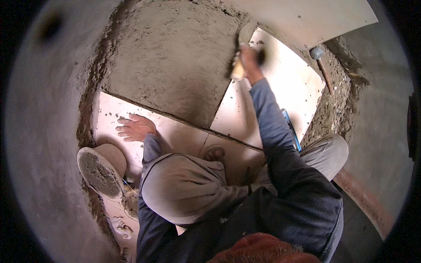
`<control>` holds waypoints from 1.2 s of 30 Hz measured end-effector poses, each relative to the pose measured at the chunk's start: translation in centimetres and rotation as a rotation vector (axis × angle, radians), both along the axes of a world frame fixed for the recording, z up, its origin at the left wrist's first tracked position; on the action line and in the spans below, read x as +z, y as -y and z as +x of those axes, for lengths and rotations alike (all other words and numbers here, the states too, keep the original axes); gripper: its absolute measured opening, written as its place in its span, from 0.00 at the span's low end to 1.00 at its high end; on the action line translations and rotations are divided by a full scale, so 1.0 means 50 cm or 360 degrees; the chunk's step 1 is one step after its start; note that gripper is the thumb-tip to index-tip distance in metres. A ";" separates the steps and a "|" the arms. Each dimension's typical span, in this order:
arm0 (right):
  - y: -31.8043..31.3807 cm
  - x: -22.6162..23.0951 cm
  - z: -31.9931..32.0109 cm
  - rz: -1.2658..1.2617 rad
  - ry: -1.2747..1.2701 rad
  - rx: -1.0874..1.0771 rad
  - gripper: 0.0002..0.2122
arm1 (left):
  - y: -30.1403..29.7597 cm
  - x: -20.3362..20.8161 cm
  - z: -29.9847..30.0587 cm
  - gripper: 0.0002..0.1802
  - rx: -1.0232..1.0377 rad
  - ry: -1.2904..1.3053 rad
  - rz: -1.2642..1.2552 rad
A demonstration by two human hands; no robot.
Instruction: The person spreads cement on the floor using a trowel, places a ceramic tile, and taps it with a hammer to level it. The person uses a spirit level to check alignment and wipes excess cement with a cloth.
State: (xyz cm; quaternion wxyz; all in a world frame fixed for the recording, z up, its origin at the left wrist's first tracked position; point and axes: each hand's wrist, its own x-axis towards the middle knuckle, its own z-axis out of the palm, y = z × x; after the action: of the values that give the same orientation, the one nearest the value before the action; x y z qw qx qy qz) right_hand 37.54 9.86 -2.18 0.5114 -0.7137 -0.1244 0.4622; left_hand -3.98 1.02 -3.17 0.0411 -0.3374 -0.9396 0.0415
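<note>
My left hand (137,127) lies flat on a pale floor tile (182,138), fingers spread and holding nothing. With my arm stretched forward, my right hand (251,65) is closed round the light wooden handle of a trowel (246,34), both smeared by motion. The trowel's grey blade is at the far right corner of a bed of wet mortar (171,57), beside the edge of another pale tile (285,81). Dark specks of mortar dot both tiles. One of my feet (214,153) rests on the tiling between my arms.
A tilted bucket (101,173) of mortar stands at the left by the wall. At the right lie a mallet (323,68) on rubble and a blue bar-shaped tool (291,129) near my knee. A large pale slab (315,19) is at the far right.
</note>
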 end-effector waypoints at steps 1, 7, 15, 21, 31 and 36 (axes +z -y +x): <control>-0.022 -0.029 -0.035 -0.0057 0.0054 -0.0023 0.14 | -0.001 0.002 0.001 0.38 0.0002 -0.0017 -0.0014; -0.299 -0.126 -0.226 0.0227 0.0396 0.0486 0.16 | 0.001 0.005 -0.001 0.37 -0.0025 -0.0013 0.0010; -0.291 0.015 -0.182 0.0112 -0.0213 0.0570 0.12 | 0.004 -0.008 -0.013 0.38 -0.0062 -0.0068 -0.0070; -0.304 -0.013 -0.409 0.0245 -0.0244 0.1410 0.17 | 0.001 0.013 -0.005 0.37 -0.0047 0.0161 0.0166; -0.398 0.067 -0.339 -0.0164 -0.0237 0.1932 0.17 | 0.006 0.000 -0.015 0.39 -0.0102 0.0108 0.0181; -0.271 0.017 -0.428 -0.0155 -0.0170 0.2506 0.19 | 0.003 0.013 -0.013 0.39 -0.0081 0.0190 0.0209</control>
State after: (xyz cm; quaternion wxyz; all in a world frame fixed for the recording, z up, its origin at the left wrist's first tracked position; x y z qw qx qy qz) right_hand 16.14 23.39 -1.31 0.0074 -0.4142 -0.5478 0.7268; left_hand -4.61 0.89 -2.52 0.0081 -0.3595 -0.9322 -0.0415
